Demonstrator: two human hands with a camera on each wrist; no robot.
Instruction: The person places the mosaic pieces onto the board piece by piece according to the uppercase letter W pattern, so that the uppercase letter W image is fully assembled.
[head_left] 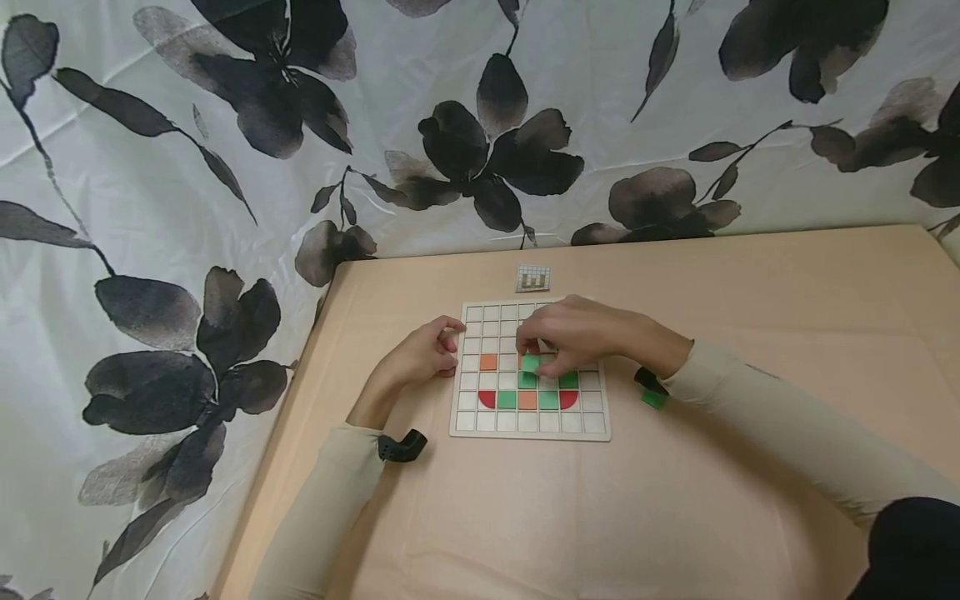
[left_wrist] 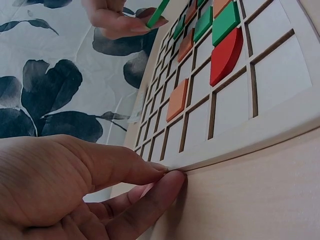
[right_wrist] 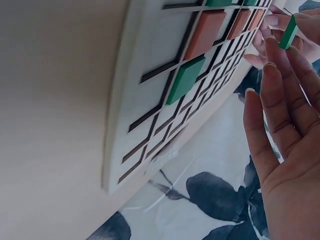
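Note:
A white grid board (head_left: pixel 468 423) lies on the table with flat colored tiles in its cells. My right hand (head_left: pixel 573 329) is over the middle of the board and pinches a green square tile (right_wrist: pixel 288 32) between thumb and fingertips, tilted above the cells. My left hand (left_wrist: pixel 75 180) holds the board's left edge with thumb and index fingertip. Set tiles include an orange square (head_left: pixel 488 362), a red rounded tile (left_wrist: pixel 227 57) and a green square (right_wrist: pixel 186 79). The right hand hides some cells in the head view.
Beyond the board's far edge lies a small card (head_left: pixel 533 278) with a grid pattern. A green patch (head_left: pixel 654 399) shows below the black device on my right wrist. Floral cloth (head_left: pixel 172 308) hangs behind and left of the wooden table (head_left: pixel 510 517).

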